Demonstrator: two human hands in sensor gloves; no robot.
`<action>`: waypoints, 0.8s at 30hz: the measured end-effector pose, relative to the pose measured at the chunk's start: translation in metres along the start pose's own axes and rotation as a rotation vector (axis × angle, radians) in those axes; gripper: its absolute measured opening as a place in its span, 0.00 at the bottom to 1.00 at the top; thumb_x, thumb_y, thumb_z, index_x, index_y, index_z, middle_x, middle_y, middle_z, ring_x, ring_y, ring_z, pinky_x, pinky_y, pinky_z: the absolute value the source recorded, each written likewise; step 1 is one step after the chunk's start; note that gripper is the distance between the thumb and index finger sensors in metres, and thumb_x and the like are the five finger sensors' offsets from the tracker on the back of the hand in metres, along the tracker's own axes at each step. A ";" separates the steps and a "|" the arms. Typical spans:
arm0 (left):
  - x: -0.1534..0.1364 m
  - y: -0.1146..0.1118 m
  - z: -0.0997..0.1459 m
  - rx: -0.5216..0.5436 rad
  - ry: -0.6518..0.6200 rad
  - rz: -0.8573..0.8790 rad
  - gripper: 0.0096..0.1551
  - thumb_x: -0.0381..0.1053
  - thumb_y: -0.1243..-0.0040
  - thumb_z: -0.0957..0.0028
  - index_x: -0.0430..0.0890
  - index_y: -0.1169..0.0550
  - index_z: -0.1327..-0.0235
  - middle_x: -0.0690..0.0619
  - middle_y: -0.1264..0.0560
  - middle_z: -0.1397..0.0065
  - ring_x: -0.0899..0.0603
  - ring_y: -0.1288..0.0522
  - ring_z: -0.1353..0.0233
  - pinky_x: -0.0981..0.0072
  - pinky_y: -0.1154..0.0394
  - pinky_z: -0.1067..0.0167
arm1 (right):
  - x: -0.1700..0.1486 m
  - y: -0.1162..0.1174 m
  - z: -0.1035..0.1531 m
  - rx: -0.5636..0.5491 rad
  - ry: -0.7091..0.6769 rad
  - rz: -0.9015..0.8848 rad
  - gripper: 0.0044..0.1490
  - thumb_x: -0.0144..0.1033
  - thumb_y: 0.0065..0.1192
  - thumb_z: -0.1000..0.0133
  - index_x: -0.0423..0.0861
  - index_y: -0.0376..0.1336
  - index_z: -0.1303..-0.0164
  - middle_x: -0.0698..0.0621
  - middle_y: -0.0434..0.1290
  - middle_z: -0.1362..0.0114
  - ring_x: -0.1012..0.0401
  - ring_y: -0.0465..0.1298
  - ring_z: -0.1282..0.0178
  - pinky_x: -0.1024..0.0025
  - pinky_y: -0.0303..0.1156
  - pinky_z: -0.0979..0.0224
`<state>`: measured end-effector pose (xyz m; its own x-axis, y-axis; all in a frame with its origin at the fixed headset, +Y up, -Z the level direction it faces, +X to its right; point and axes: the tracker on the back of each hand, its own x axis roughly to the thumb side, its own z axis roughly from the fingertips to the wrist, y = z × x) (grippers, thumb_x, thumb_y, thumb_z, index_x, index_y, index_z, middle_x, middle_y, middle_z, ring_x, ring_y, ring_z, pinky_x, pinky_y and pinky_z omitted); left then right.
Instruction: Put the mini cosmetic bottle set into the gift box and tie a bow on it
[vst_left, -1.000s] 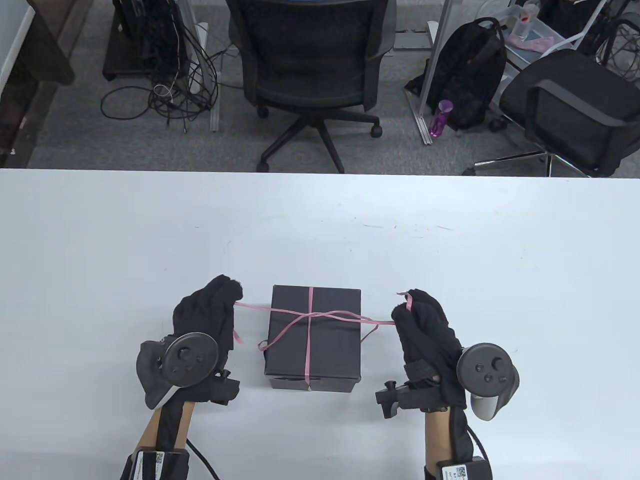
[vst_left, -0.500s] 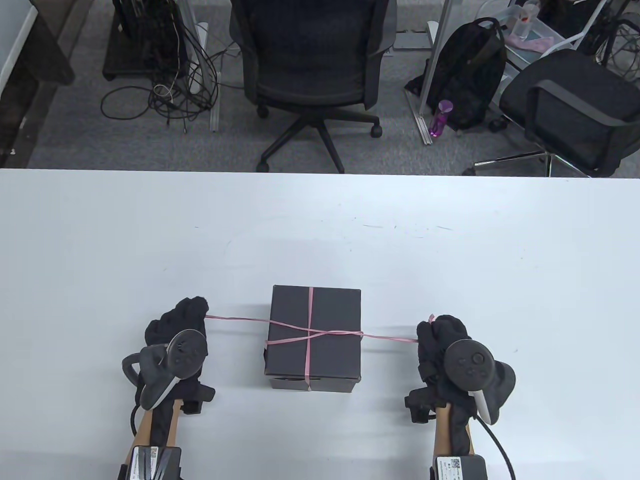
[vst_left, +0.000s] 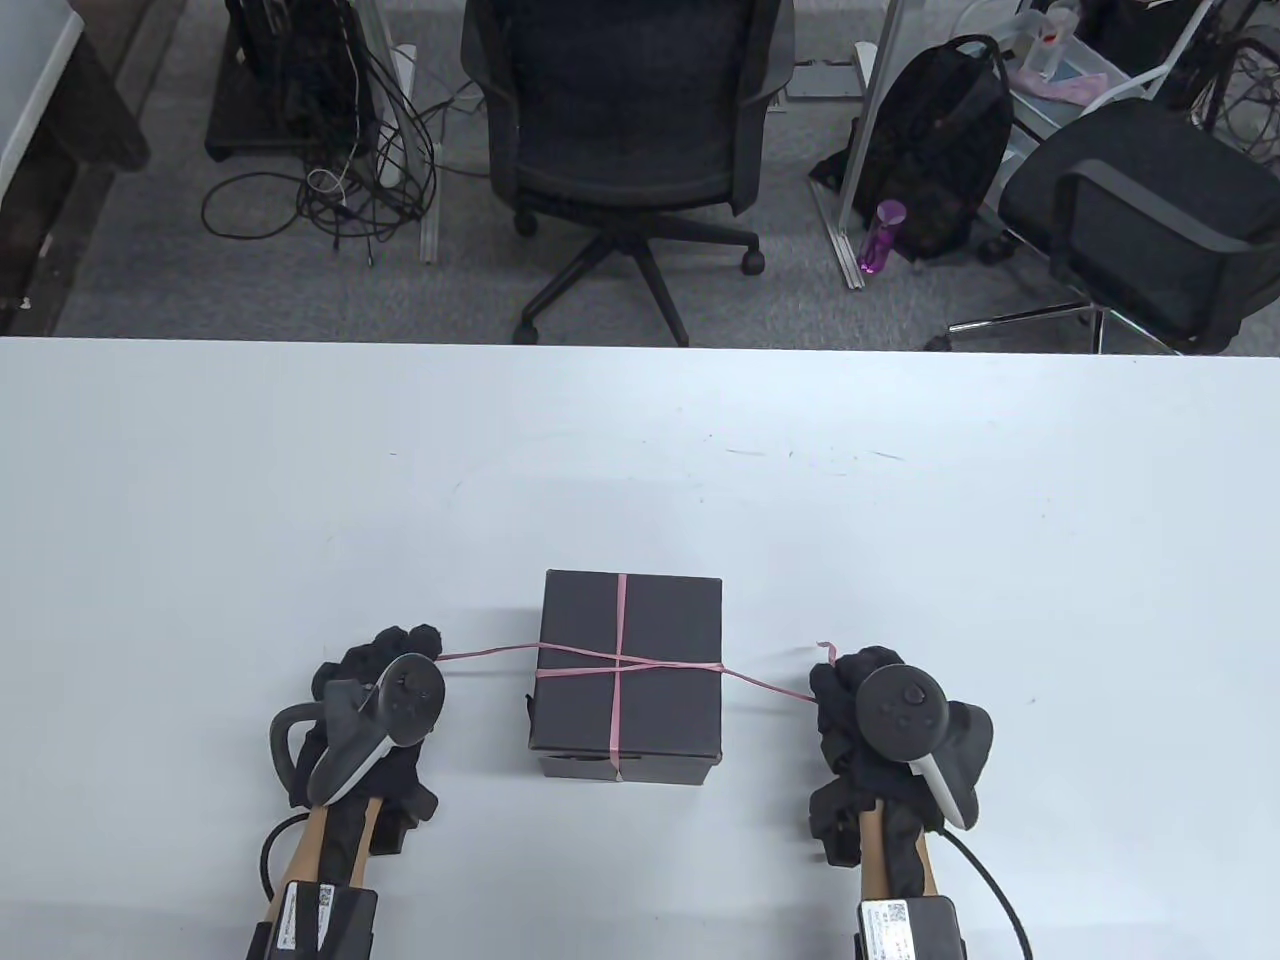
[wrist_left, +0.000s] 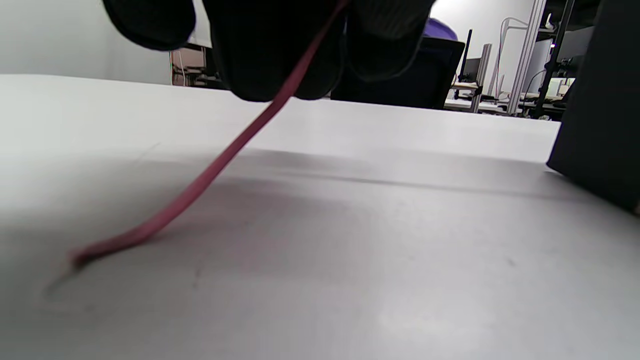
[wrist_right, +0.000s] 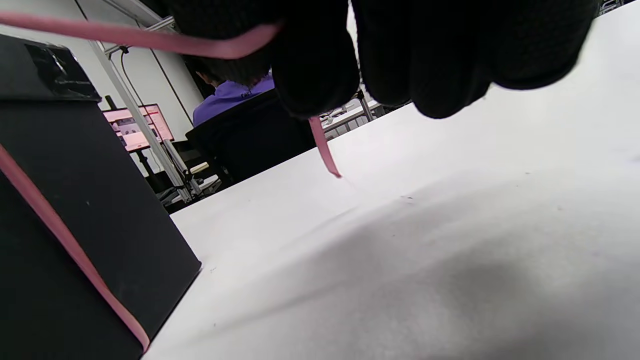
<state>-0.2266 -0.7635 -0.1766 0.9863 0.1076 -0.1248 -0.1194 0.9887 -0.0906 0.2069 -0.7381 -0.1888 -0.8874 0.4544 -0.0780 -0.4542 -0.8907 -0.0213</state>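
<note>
Gift box (vst_left: 628, 690) sits between both hands — each seemingly gripping ribbon (vst_left: 620, 662).

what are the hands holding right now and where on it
Each hand grips one free end of the pink ribbon tied around the black gift box: the left hand its left tail, the right hand its right tail, close to the tip.

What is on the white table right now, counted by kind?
Black gift box: 1
Pink ribbon around it: 1
Gloved hands gripping the ribbon ends, left hand and right hand: 2
Total: 4
</note>
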 end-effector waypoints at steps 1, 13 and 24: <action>-0.001 0.000 0.000 -0.015 0.001 0.009 0.26 0.53 0.49 0.36 0.58 0.28 0.24 0.47 0.27 0.21 0.34 0.23 0.26 0.32 0.30 0.30 | 0.000 0.000 0.000 -0.001 0.000 0.000 0.28 0.36 0.57 0.35 0.25 0.69 0.43 0.21 0.60 0.24 0.27 0.65 0.34 0.30 0.65 0.37; -0.017 0.010 -0.004 -0.198 0.099 0.081 0.43 0.61 0.44 0.40 0.51 0.40 0.13 0.40 0.36 0.14 0.29 0.30 0.20 0.31 0.32 0.28 | -0.008 -0.007 0.002 0.037 0.049 0.005 0.45 0.37 0.61 0.37 0.18 0.53 0.23 0.14 0.48 0.22 0.19 0.52 0.31 0.21 0.56 0.36; 0.022 0.021 0.003 -0.068 -0.380 0.674 0.42 0.52 0.46 0.38 0.48 0.45 0.12 0.43 0.40 0.13 0.31 0.36 0.15 0.29 0.36 0.26 | 0.028 0.005 0.009 0.283 -0.274 -0.579 0.41 0.30 0.58 0.36 0.22 0.51 0.20 0.18 0.47 0.19 0.22 0.51 0.27 0.23 0.56 0.32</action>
<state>-0.2065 -0.7402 -0.1779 0.6677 0.7242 0.1722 -0.7022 0.6896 -0.1773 0.1795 -0.7297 -0.1817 -0.4674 0.8755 0.1222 -0.8301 -0.4822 0.2801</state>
